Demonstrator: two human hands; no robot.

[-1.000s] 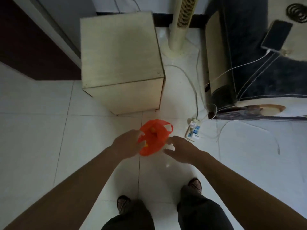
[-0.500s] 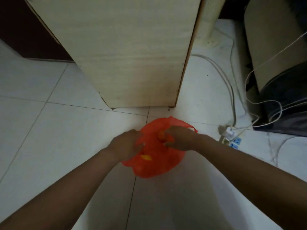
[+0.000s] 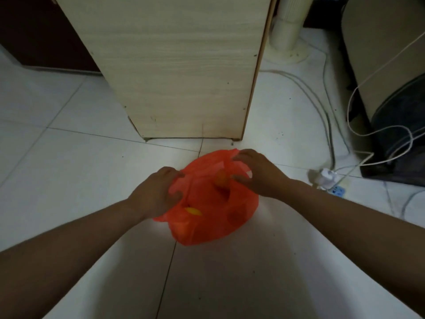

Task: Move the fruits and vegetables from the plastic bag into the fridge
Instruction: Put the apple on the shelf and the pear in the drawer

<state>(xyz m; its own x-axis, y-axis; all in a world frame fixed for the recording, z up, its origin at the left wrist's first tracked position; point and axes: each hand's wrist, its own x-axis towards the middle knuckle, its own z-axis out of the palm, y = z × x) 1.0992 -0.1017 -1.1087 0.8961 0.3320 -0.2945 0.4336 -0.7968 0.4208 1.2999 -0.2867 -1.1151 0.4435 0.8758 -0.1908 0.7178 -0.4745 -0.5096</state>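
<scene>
An orange plastic bag lies on the white tiled floor in front of a pale wood-grain cabinet-like fridge. My left hand grips the bag's left edge. My right hand pinches the bag's far right rim, and the mouth is spread between them. Inside I see an orange fruit near my right hand and a yellow piece near my left hand. The other contents are hidden by the plastic.
A power strip with white cables lies on the floor to the right. A cream tower fan base stands behind the fridge on the right. A dark upholstered piece fills the right edge.
I have bent closer to the floor. Both hands went from reaching at the bag to gripping its rim, and the right hand has pulled the mouth wider.
</scene>
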